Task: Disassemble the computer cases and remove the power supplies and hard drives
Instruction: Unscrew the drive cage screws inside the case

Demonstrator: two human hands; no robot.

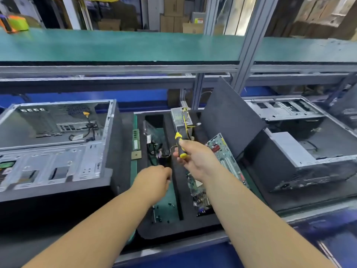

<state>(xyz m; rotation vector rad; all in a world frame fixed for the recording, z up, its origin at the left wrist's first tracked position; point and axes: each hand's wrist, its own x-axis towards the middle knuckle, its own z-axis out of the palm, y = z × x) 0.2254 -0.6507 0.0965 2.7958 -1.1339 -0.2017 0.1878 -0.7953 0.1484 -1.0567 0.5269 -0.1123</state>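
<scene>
No writing can be read anywhere. The right hand (195,157) grasps a screwdriver (180,145) by its ribbed yellow-and-black handle, above a black foam tray (179,227). The left hand (154,180) is curled at the tray's middle; what it holds, if anything, I cannot tell. At 12 o'clock in the tray lies a boxy silver power supply (179,117) with yellow wires; at 3 o'clock a green motherboard (222,149). An open grey steel computer case (56,144) lies at 9 o'clock, and a second case (301,144) at 3 o'clock.

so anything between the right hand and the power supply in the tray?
Nothing solid: the right hand, holding the screwdriver, is just short of the power supply. Only its own yellow wires trail between.
</scene>
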